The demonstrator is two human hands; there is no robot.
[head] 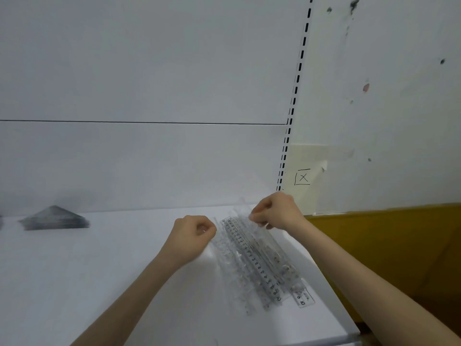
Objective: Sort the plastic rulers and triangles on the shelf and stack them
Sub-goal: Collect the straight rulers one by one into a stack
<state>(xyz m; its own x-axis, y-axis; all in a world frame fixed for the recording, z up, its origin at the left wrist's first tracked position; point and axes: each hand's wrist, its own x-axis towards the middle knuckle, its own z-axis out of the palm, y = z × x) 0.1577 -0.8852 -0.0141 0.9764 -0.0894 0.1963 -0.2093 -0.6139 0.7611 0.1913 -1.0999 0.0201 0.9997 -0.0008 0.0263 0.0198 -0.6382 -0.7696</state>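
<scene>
Several clear plastic rulers (259, 265) lie in a loose, fanned pile on the white shelf (99, 270), running from the back toward the front right corner. My right hand (274, 211) is at the far end of the pile with its fingers curled, pinching the end of a ruler. Just left of the pile's far end, my left hand (192, 236) has its fingers curled; whether it holds a ruler edge is unclear. A stack of clear plastic triangles (55, 218) sits at the back left of the shelf, blurred.
The white back panel (149, 158) rises behind the shelf. A slotted upright (289, 126) marks the right side, with a taped note (303, 177) beside it. Beyond the shelf's right edge there is a yellow-brown surface (386, 245).
</scene>
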